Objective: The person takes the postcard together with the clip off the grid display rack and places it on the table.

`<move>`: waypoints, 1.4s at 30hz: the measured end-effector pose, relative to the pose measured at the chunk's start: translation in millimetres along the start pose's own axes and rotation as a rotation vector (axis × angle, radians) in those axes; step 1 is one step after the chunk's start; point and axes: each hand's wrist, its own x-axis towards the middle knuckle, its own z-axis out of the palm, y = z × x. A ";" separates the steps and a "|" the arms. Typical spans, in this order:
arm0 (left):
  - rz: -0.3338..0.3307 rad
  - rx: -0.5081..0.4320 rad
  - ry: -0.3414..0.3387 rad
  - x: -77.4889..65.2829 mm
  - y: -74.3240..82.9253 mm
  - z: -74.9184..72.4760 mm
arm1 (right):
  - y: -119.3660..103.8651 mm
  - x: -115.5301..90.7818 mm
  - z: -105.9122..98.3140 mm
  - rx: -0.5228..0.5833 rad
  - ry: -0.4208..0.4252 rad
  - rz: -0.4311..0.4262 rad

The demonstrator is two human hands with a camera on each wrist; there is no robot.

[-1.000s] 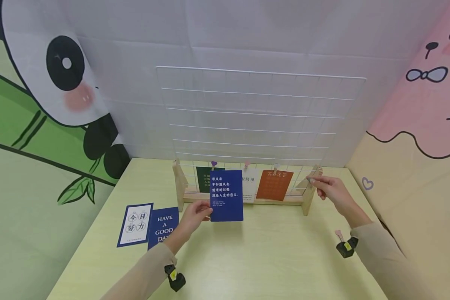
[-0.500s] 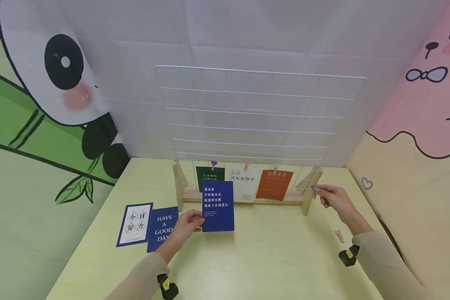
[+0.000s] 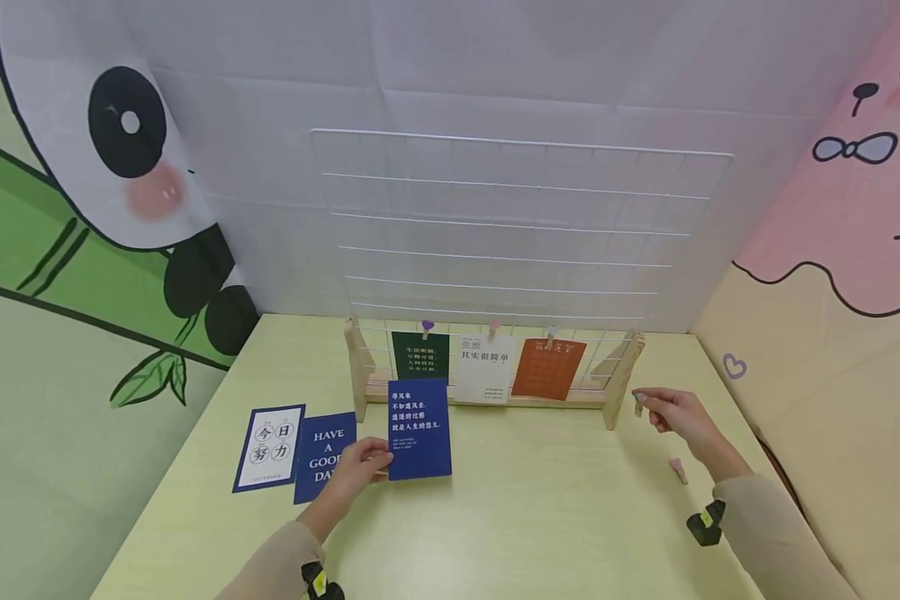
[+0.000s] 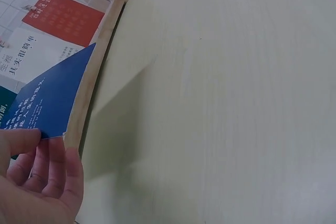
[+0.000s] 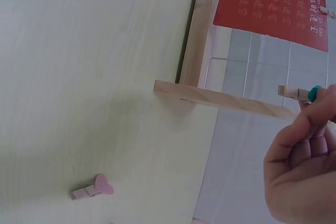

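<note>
My left hand (image 3: 360, 467) pinches a dark blue card (image 3: 420, 429) with white writing by its left edge, thumb in front, fingers behind. The card is held up off the table in front of the rack and overlaps the green card (image 3: 422, 352) in the head view. My right hand (image 3: 678, 414) pinches a small wooden clothespin (image 5: 295, 93) with a teal top, just right of the rack's right wooden leg. On the white wire grid rack (image 3: 510, 223), clothespins hold the green card, a white card (image 3: 485, 371) and an orange-red card (image 3: 549, 369) in a row.
A pink heart clothespin (image 3: 678, 470) lies on the table below my right hand. To the left, a white card with a blue border (image 3: 270, 448) and a blue "HAVE A GOOD DAY" card (image 3: 326, 446) lie flat, the latter partly behind my left hand. Printed cloth surrounds the table.
My left hand has drawn the blue card left and down toward me, uncovering the white card. My right hand has moved down and slightly right with the clothespin, away from the rack's leg.
</note>
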 end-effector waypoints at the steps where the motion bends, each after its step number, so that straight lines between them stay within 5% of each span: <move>1: -0.006 -0.002 0.004 -0.2 -2.1 -1.0 | 1.9 -0.4 -1.0 -0.005 -0.004 0.008; 16: -0.067 0.006 0.015 1.5 -26.8 -16.1 | 33.1 -2.8 -9.0 -0.076 -0.033 0.068; 42: -0.099 0.080 0.050 1.2 -43.6 -31.3 | 80.6 -7.5 0.0 -0.167 0.007 0.189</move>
